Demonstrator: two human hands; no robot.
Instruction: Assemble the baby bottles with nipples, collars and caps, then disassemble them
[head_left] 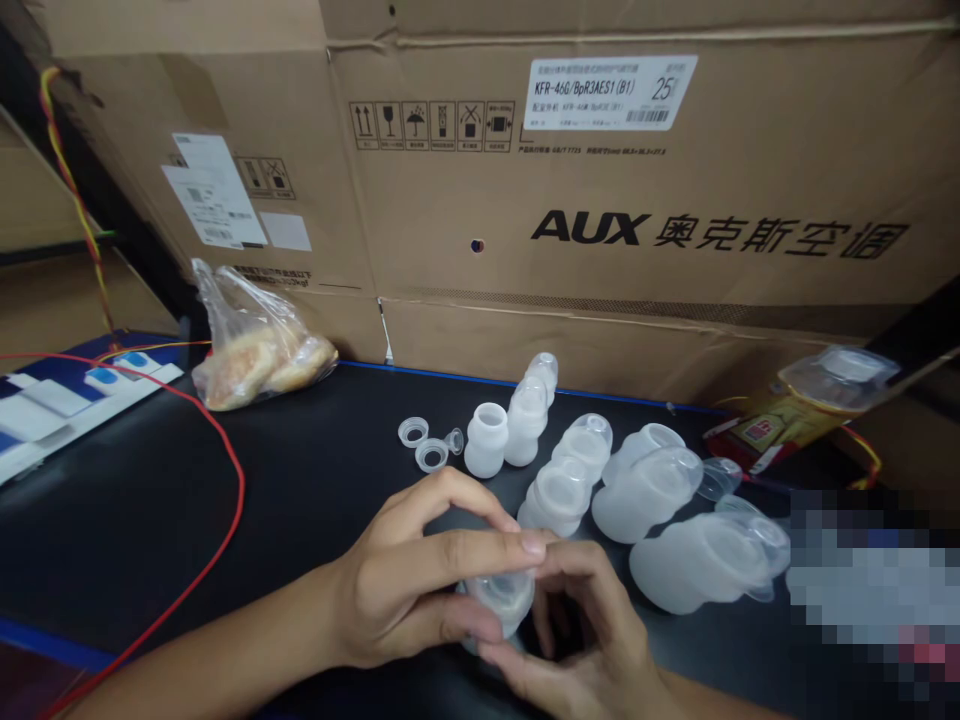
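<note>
Holding a small translucent white plastic bottle (501, 598) over the black tabletop (300, 510), the left hand (420, 590) and right hand (581, 640) both close their grip on it. Steadying it with one hand seems wisest. Similar translucent bottles (570, 480) lie just beyond, and brown cardboard boxes (600, 300) stand behind.

Translucent cap (504, 598) half behind fingers (480, 548)

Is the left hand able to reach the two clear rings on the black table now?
Probably yes: the rings lie just ahead of the left hand, with only bare table between. But that hand and the right hand both grip a small translucent piece.
</note>
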